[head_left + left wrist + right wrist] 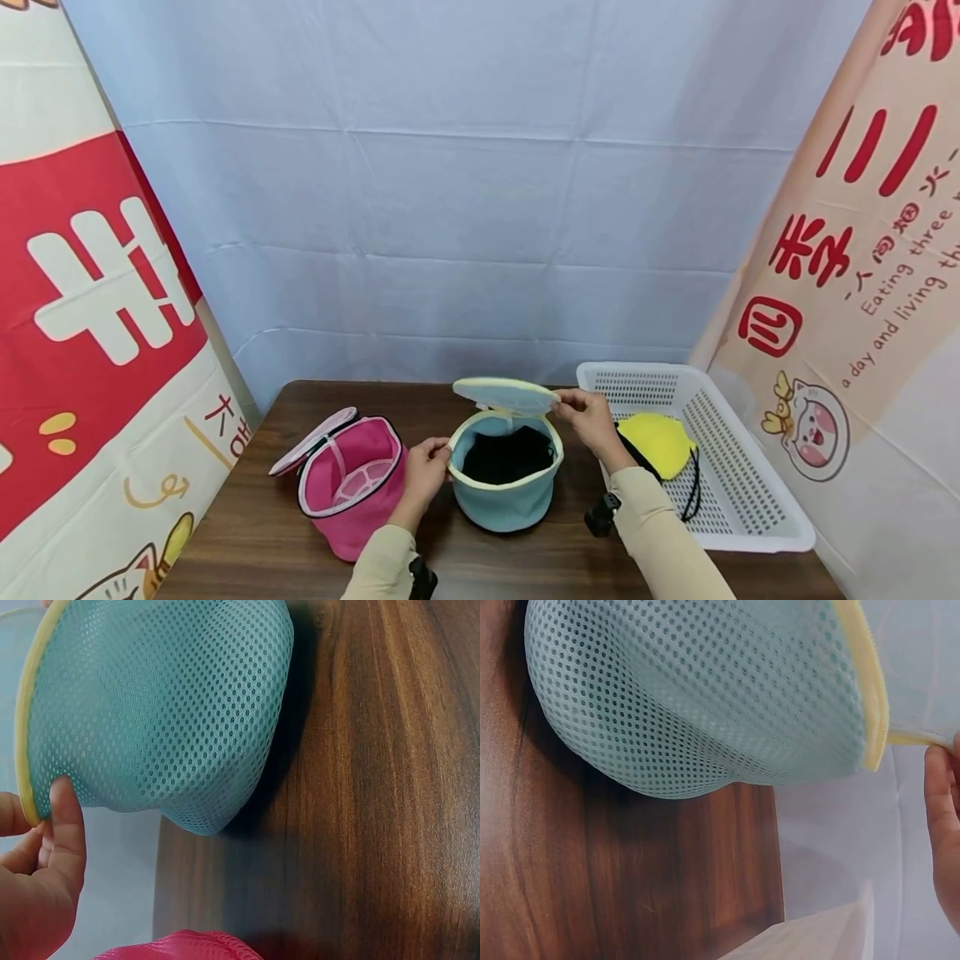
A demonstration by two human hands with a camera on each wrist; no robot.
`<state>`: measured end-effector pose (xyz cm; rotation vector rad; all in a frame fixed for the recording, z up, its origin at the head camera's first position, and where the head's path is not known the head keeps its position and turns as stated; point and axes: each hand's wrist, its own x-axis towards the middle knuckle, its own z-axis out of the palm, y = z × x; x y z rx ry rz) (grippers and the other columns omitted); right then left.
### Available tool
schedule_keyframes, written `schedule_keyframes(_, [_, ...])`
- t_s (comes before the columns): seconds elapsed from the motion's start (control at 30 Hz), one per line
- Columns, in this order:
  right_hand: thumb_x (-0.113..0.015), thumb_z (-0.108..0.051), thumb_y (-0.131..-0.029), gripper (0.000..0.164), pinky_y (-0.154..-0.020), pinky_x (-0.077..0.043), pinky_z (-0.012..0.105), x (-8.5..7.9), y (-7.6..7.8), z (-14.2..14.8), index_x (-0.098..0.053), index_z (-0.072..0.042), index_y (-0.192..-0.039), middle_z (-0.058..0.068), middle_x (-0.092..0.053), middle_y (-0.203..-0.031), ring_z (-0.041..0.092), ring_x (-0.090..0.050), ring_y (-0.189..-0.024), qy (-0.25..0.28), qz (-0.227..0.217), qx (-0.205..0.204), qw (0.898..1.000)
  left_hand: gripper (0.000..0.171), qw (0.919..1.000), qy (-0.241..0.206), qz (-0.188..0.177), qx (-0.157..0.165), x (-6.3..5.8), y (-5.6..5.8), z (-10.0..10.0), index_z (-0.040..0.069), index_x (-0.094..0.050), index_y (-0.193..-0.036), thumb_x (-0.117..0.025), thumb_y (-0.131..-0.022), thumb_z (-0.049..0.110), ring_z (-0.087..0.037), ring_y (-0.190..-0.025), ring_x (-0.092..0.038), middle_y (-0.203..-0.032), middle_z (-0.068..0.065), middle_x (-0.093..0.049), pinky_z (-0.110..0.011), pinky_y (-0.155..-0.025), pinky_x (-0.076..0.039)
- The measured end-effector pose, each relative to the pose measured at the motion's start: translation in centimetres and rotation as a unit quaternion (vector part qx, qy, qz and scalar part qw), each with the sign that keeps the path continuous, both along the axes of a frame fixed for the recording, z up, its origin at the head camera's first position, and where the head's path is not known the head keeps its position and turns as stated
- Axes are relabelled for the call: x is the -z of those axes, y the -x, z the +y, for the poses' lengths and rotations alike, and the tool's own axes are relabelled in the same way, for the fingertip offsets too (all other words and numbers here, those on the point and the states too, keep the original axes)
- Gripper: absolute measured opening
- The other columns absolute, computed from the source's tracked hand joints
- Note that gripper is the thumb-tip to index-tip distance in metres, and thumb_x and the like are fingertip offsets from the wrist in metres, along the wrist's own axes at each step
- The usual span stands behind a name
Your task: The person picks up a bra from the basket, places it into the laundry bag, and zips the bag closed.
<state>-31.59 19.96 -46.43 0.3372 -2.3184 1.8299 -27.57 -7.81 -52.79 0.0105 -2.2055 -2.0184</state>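
Observation:
A round light-blue mesh laundry bag (504, 505) with yellow trim stands on the table, its lid (510, 395) raised at the back. Black fabric (507, 455) lies inside it. My left hand (427, 473) pinches the left side of the rim; in the left wrist view the thumb and fingers (66, 825) grip the yellow edge. With my right hand (591, 421) I pinch the lid's right edge, and the right wrist view shows those fingers (941, 799) at the border of the picture. Beside my left hand is a pink mesh laundry bag (375, 508), its lid folded back.
On the right stands a white perforated basket (738, 450) holding a yellow item (658, 442) with black parts and cords. The brown wooden table (247, 525) ends at a pale blue cloth backdrop (465, 208). Printed cloths hang on both sides.

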Motion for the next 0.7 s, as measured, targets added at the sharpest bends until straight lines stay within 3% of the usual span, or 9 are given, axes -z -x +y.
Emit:
schedule_keyframes(0.1, [-0.061,0.005,-0.086,0.019,-0.073,-0.051,0.033,-0.2,-0.3,0.0,-0.064,0.011,-0.104,0.024,-0.064,-0.096,0.04,-0.061,-0.09,-0.008,-0.004,-0.001,1.0,0.02,0.9999,-0.002,-0.011,0.001,0.4,0.3,-0.1,-0.011,-0.062,-0.103,-0.052,-0.089,0.0,-0.013,-0.052,-0.055,-0.075,-0.014,-0.057,-0.041,-0.054,-0.053])
schedule_keyframes(0.13, [-0.062,0.004,-0.086,0.019,-0.071,-0.051,0.03,0.2,0.0,0.1,-0.065,0.01,-0.103,0.021,-0.065,-0.096,0.036,-0.061,-0.09,-0.016,-0.003,0.003,1.0,0.02,0.9999,-0.004,-0.014,0.002,1.0,0.7,-0.2,-0.01,-0.062,-0.103,-0.052,-0.089,0.001,-0.013,-0.052,-0.055,-0.074,-0.013,-0.057,-0.037,-0.053,-0.053])
schedule_keyframes(0.3, [-0.068,-0.007,-0.084,0.019,-0.074,-0.049,0.031,2.2,1.0,0.8,-0.07,0.001,-0.101,0.012,-0.068,-0.096,0.022,-0.06,-0.091,-0.038,-0.01,0.018,0.999,0.021,0.9995,-0.013,-0.028,0.009,1.0,0.7,-0.3,-0.009,-0.062,-0.104,-0.052,-0.09,0.003,-0.014,-0.051,-0.055,-0.075,-0.013,-0.058,-0.029,-0.051,-0.051])
schedule_keyframes(0.6, [-0.069,-0.008,-0.083,0.018,-0.071,-0.049,0.035,2.4,0.3,1.1,-0.07,-0.002,-0.1,0.008,-0.066,-0.095,0.023,-0.059,-0.087,-0.067,-0.045,0.022,0.996,0.023,0.9976,-0.053,-0.032,0.031,0.5,0.3,-0.3,-0.014,-0.059,-0.107,-0.051,-0.091,0.002,-0.012,-0.05,-0.054,-0.069,-0.009,-0.057,-0.026,-0.049,-0.05])
schedule_keyframes(0.7, [-0.068,-0.005,-0.083,0.018,-0.071,-0.049,0.036,2.4,0.4,1.3,-0.07,-0.001,-0.101,0.008,-0.066,-0.095,0.021,-0.059,-0.086,-0.073,-0.056,0.015,0.996,0.023,0.9965,-0.065,-0.033,0.041,-0.3,-0.1,-0.3,-0.016,-0.057,-0.107,-0.05,-0.09,-0.001,-0.013,-0.052,-0.054,-0.067,-0.007,-0.057,-0.026,-0.05,-0.05])
